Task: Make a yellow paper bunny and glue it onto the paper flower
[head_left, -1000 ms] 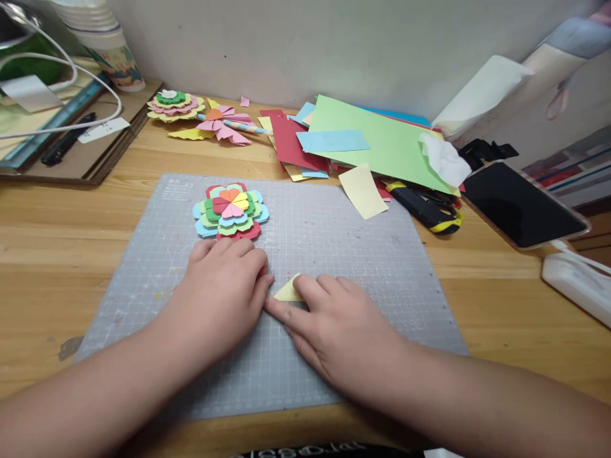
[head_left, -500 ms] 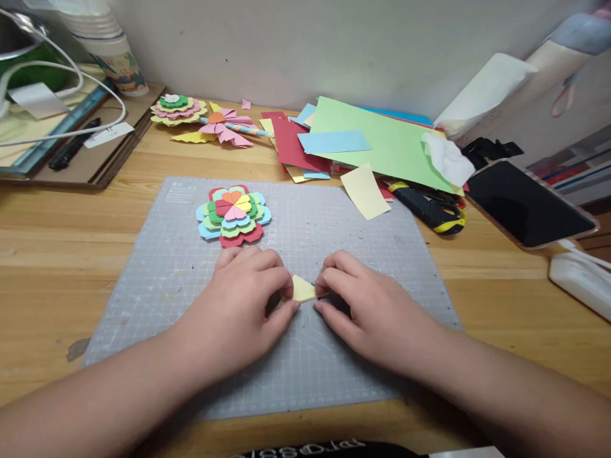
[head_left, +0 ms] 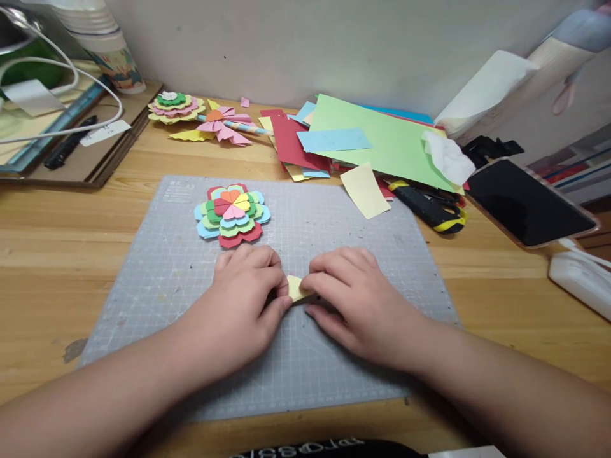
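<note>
A small folded yellow paper piece (head_left: 296, 287) sits between my two hands on the grey cutting mat (head_left: 157, 280). My left hand (head_left: 241, 305) pinches its left side with curled fingers. My right hand (head_left: 356, 302) pinches its right side, covering most of it. Just beyond my left hand lies a layered paper flower (head_left: 231, 214) of red, blue, green, yellow and pink petals, flat on the mat.
A stack of coloured paper sheets (head_left: 367, 137) and a loose yellow square (head_left: 365, 190) lie behind the mat. Scissors (head_left: 429, 210) and a phone (head_left: 525, 203) are at right. More paper flowers (head_left: 174, 107) lie far left by a board with cables.
One second ago my hands pressed the yellow paper flat on the mat. They have since lifted and pinched it from both sides, and my right hand now covers more of it.
</note>
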`<state>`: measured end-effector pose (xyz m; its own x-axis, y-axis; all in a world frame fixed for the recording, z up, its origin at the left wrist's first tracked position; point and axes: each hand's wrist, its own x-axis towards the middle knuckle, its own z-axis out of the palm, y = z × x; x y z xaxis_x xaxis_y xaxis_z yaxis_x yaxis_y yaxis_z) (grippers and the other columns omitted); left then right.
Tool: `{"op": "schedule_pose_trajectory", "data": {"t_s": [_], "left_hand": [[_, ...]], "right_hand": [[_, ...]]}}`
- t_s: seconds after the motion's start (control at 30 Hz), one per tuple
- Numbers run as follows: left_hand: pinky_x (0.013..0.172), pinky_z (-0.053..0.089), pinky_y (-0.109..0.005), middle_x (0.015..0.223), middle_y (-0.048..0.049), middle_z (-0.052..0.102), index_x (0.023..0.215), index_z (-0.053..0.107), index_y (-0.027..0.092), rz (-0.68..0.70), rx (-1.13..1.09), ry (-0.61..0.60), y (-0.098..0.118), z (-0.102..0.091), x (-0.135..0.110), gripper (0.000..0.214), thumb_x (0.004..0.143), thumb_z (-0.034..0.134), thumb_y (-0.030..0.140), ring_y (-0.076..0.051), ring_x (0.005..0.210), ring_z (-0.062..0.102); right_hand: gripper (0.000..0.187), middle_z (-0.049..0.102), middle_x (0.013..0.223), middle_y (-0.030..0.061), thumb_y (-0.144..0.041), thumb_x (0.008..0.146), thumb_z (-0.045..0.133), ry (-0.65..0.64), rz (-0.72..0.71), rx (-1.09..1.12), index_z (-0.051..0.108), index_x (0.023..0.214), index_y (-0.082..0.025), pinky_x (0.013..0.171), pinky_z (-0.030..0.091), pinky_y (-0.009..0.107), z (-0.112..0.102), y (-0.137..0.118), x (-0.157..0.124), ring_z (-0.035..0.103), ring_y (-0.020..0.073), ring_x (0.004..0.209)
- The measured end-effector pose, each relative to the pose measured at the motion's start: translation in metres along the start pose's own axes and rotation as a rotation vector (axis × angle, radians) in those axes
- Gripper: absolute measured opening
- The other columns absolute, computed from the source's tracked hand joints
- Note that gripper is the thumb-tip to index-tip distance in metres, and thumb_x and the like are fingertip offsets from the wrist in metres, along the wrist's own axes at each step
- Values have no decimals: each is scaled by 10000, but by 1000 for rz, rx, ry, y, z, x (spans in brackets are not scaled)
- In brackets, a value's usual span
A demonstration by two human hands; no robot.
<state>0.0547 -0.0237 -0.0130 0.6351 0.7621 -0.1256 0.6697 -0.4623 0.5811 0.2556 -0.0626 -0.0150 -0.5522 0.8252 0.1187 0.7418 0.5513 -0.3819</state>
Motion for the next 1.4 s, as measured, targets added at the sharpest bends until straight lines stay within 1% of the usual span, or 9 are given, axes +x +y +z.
{"op": "schedule_pose_trajectory", "data": {"t_s": [0.07, 0.17, 0.37, 0.67, 0.8, 0.9, 0.97, 1.17, 1.4], "left_hand": [[818, 321, -454, 890, -31, 545, 740, 589, 200, -10, 10, 2, 0, 0, 0, 178, 876, 488, 257, -233, 910, 462], [808, 318, -455, 876, -29, 539, 718, 579, 194, -8, 11, 1, -1, -1, 1, 192, 874, 486, 256, -234, 899, 463], [797, 312, -450, 861, -20, 526, 692, 563, 187, -2, 8, -2, -3, -1, 2, 193, 861, 499, 255, -230, 882, 466], [802, 306, -446, 864, -20, 530, 716, 573, 193, 27, 23, 23, -3, 0, 2, 150, 846, 511, 236, -230, 883, 462], [806, 309, -427, 917, -22, 548, 827, 579, 200, 144, 100, 78, -1, 3, 0, 32, 839, 553, 212, -229, 897, 464], [792, 304, -409, 904, -17, 562, 810, 579, 202, 232, 191, 137, 0, 5, -1, 117, 883, 494, 170, -218, 881, 471], [786, 301, -405, 893, -15, 567, 796, 582, 205, 250, 219, 162, 1, 5, -1, 133, 892, 494, 178, -218, 874, 475], [770, 299, -399, 864, -15, 580, 751, 566, 198, 248, 250, 178, 1, 7, -4, 156, 890, 500, 173, -217, 851, 475], [766, 303, -393, 813, 1, 586, 742, 595, 203, 133, 127, 139, 2, 9, -4, 140, 853, 524, 158, -208, 839, 497]], "right_hand": [[136, 643, 1008, 53, -228, 964, 490, 64, -75, -123, 616, 943, -180, 809, 319, 383, 2, 1, -1, 506, 215, 930], [198, 661, 941, 28, -200, 992, 448, 113, -125, -182, 610, 879, -182, 801, 292, 374, 5, 1, -2, 520, 192, 915], [183, 653, 877, 28, -203, 978, 480, 145, -141, -188, 607, 851, -169, 768, 290, 380, 11, 5, 0, 532, 193, 867], [188, 652, 842, 34, -167, 959, 494, 115, -153, -216, 610, 813, -155, 770, 291, 384, 12, 5, 2, 547, 191, 837], [202, 629, 794, 32, -153, 950, 478, 116, -124, -245, 605, 793, -155, 763, 290, 385, 11, 3, 1, 532, 192, 795], [214, 606, 746, 22, -152, 939, 473, 115, -89, -253, 593, 761, -161, 747, 283, 380, 10, 0, 1, 511, 189, 753], [218, 598, 737, 19, -155, 931, 472, 103, -62, -245, 588, 746, -164, 741, 277, 378, 10, -2, 1, 502, 187, 744], [176, 591, 769, 14, -172, 918, 488, 58, 4, -135, 582, 769, -167, 740, 277, 370, 11, -4, 1, 494, 185, 759], [102, 599, 830, 24, -161, 886, 552, 3, 126, 107, 598, 795, -154, 762, 288, 350, 11, -5, 2, 535, 182, 820]]}}
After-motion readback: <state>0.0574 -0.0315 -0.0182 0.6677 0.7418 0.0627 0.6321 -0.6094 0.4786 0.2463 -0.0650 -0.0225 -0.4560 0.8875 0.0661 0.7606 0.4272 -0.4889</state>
